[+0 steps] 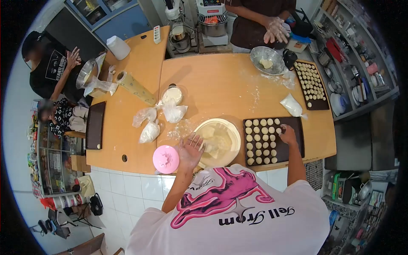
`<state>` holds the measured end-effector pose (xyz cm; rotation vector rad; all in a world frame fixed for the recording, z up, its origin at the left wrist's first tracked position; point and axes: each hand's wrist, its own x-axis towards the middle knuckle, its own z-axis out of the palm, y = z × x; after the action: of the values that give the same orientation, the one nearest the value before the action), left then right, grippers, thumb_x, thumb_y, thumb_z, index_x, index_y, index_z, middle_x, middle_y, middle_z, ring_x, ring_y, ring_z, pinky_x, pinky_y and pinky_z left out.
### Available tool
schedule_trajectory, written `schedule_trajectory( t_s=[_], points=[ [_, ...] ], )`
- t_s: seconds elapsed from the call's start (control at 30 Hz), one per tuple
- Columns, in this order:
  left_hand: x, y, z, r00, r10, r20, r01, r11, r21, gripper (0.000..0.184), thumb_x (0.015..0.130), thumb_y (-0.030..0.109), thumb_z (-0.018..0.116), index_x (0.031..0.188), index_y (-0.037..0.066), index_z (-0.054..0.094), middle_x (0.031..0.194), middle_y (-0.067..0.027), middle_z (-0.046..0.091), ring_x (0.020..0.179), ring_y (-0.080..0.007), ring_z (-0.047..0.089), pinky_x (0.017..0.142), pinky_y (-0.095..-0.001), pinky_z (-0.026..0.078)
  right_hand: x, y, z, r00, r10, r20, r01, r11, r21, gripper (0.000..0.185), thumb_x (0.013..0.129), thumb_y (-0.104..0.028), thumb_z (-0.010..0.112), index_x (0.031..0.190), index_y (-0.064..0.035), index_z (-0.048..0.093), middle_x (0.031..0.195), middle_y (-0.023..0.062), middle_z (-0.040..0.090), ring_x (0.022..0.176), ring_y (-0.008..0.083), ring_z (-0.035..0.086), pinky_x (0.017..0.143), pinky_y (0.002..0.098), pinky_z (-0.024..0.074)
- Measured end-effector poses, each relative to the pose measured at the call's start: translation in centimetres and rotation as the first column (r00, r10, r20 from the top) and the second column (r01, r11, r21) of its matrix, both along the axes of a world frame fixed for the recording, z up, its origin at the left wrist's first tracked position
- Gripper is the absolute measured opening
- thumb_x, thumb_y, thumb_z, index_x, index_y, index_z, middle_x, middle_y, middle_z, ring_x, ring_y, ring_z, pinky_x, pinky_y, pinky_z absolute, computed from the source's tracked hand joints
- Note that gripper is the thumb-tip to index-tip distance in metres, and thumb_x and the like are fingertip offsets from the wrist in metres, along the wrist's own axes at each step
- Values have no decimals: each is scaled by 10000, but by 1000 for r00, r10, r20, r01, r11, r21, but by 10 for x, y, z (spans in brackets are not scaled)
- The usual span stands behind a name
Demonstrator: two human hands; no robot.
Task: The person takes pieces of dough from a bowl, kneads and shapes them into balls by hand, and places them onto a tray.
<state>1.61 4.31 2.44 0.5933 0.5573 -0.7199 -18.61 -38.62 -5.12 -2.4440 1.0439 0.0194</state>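
Note:
My left hand is open, palm up and fingers spread, at the left rim of a cream-coloured bowl with pale dough or flour inside. Against its other side is a pink container. Over a dark baking tray, my right hand has its fingertips closed on a small dough ball at the end of a row. Several rows of round dough balls cover the tray's left and middle part; its right part is bare.
Flour bags, a plastic-wrap roll and a flour bowl lie left. A filled bag, another dough-ball tray and a metal bowl stand right. Across the table, a co-worker's floury hands meet; others are at the left.

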Motion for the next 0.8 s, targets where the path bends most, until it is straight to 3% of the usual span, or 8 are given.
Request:
schedule_trajectory(
  t_s=[0.17,0.3,0.6,0.8],
  points=[
    [-3,9,-10,1000,22,8,-22,1000,-4,540,959,526,347,1239,89,495,1182,-75,477,1134,-237,429,1003,-468,357,21,-14,-8,984,-153,89,149,988,51,456,707,-126,721,1145,-49,621,1035,170,675,986,311,645,866,405,506],
    [-5,7,-1,999,34,9,-34,999,24,541,957,521,351,1242,85,496,1179,-72,482,1123,-232,433,1003,-466,356,35,-18,-24,988,-111,104,117,992,-50,379,701,-111,734,1069,-43,668,979,153,695,942,290,667,840,387,521],
    [-6,11,-2,998,54,17,-55,997,50,549,967,517,327,1286,90,459,1226,-66,473,1164,-223,420,1021,-456,341,44,-6,-5,980,-174,97,173,985,21,372,704,-73,748,1069,-48,677,974,156,696,898,273,680,802,375,536],
    [-6,10,-4,999,47,14,-47,998,43,542,969,517,322,1274,91,458,1232,-69,467,1170,-229,421,1023,-463,339,33,-14,-5,991,-18,131,9,997,70,404,697,-50,742,1095,-52,670,936,145,703,866,259,687,791,356,537]
  ],
)
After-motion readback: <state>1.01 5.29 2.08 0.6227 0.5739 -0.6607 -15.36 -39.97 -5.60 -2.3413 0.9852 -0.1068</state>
